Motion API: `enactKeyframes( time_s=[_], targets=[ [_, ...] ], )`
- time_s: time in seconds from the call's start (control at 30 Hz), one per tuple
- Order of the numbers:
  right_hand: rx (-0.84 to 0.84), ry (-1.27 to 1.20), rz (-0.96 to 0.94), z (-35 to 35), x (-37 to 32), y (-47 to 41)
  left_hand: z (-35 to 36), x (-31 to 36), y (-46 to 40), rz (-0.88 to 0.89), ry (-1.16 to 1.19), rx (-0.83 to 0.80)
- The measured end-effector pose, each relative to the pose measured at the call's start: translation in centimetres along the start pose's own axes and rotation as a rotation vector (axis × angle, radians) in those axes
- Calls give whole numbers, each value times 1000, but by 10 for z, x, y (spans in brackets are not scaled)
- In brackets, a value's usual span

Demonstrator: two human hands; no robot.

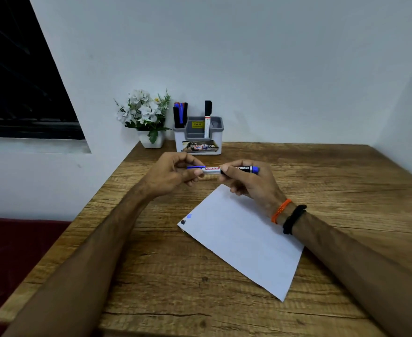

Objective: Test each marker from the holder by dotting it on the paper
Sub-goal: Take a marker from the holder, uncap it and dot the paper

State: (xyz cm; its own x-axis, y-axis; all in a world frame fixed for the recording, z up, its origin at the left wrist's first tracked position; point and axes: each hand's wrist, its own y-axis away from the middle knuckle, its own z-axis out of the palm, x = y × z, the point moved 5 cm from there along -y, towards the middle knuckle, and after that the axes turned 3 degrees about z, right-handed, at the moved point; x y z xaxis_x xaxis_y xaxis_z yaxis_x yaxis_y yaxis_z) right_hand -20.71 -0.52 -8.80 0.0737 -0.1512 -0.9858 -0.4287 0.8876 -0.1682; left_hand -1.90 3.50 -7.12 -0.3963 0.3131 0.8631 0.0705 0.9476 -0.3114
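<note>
A blue marker (220,169) is held level above the table (321,181), just beyond the paper (244,242). The left hand (173,175) is pinched on the cap end, the right hand (248,181) is wrapped round the barrel. Judged: the cap is being handled, best done straight along the axis. Two dots (186,219) are seen near the paper's left corner. The holder (198,136), with more markers, and a flower pot (149,122) are set well clear; nothing blocks the paper
</note>
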Motion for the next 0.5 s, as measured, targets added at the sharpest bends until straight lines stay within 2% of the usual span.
enactKeyframes(
  time_s=[0.2,0.37,0.5],
  targets=[
    [-38,221,-199,2,2,-3,-5,0,0,-18,28,104],
    [-47,481,-427,9,-3,-2,-4,-6,1,-82,45,102],
    [-30,601,-532,10,-2,-1,-5,-8,1,-102,34,99]
  ],
)
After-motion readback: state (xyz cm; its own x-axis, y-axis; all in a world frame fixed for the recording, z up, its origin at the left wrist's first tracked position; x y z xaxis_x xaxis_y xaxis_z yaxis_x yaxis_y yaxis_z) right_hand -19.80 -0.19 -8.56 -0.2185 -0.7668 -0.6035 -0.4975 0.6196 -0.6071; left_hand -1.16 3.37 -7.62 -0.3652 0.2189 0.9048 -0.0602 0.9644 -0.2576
